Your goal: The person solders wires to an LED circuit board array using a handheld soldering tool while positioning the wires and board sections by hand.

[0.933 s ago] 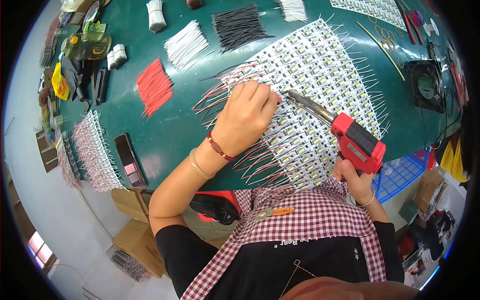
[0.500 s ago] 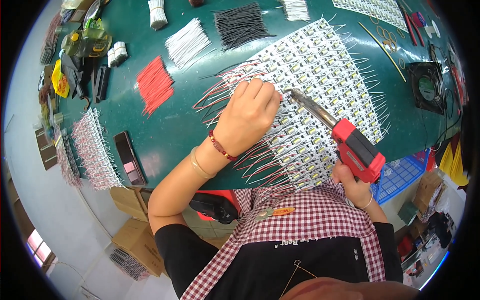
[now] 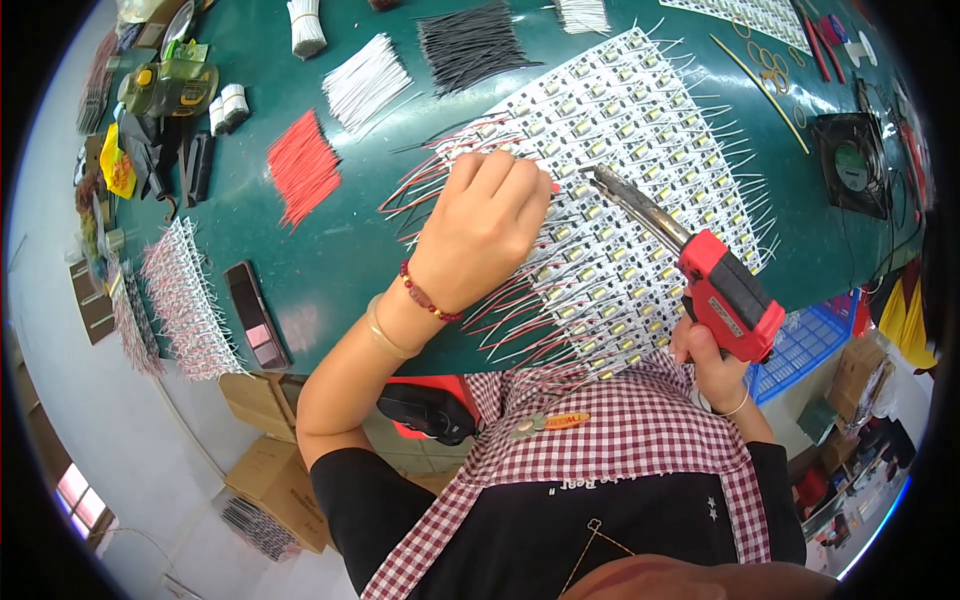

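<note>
A panel of small white LED circuit boards (image 3: 620, 120) lies on the green table in front of me. Red, black and white wires (image 3: 520, 310) stick out from its left edge. My left hand (image 3: 485, 215) is over the panel's left part with its fingers pinched together. What they hold is hidden, though a small red bit shows at the fingertips. In my right hand (image 3: 710, 365) is a red and black soldering gun (image 3: 728, 290), its grip wrapped by my fingers. The gun's metal tip points left above the boards, a short gap from my left fingertips.
Loose bundles of red wires (image 3: 303, 165), white wires (image 3: 367, 82) and black wires (image 3: 470, 48) lie beyond the panel. A phone (image 3: 256, 315) and a wired panel (image 3: 190, 300) are at left. At right are a black fan (image 3: 850, 165), rubber bands (image 3: 770, 68) and a blue basket (image 3: 810, 345).
The soldering gun has shifted right, widening the gap between its tip and my left fingers. My left hand has moved slightly left and away from me, still pinched.
</note>
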{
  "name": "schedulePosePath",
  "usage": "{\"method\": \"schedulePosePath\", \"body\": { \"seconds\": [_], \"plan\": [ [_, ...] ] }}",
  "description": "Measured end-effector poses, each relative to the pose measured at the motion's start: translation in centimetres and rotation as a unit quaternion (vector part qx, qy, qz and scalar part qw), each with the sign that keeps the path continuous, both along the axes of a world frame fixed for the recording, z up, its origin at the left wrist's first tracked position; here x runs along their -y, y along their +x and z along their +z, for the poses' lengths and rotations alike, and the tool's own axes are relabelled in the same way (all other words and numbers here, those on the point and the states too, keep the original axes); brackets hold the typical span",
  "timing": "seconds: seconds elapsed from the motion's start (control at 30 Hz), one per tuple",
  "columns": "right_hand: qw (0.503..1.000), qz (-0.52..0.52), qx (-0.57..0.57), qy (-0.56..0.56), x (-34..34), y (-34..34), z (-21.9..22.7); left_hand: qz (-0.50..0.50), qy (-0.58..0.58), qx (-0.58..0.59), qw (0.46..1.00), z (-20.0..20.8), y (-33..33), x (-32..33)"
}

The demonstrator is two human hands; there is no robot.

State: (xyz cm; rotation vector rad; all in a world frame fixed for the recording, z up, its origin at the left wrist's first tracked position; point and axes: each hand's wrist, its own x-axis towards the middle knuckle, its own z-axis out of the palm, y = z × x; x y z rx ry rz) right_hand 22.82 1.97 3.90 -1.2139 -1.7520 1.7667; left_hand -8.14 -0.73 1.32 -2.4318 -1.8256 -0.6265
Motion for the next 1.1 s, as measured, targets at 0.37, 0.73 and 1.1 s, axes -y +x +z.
{"method": "schedulePosePath", "body": {
  "seconds": [0.37,0.73,1.1],
  "plan": [
    [0.997,0.039,-0.001,-0.059,0.5,1.6,-0.2,0.010,0.003,0.073,0.997,-0.9,2.2,1.1],
    [0.994,0.089,0.063,0.019,1.0,3.4,-2.3,0.008,-0.010,0.062,0.998,-0.8,2.3,1.1],
    [0.998,0.040,0.019,-0.037,1.0,3.4,-1.6,0.009,-0.022,0.035,0.999,-0.7,2.4,1.1]
  ]
}}
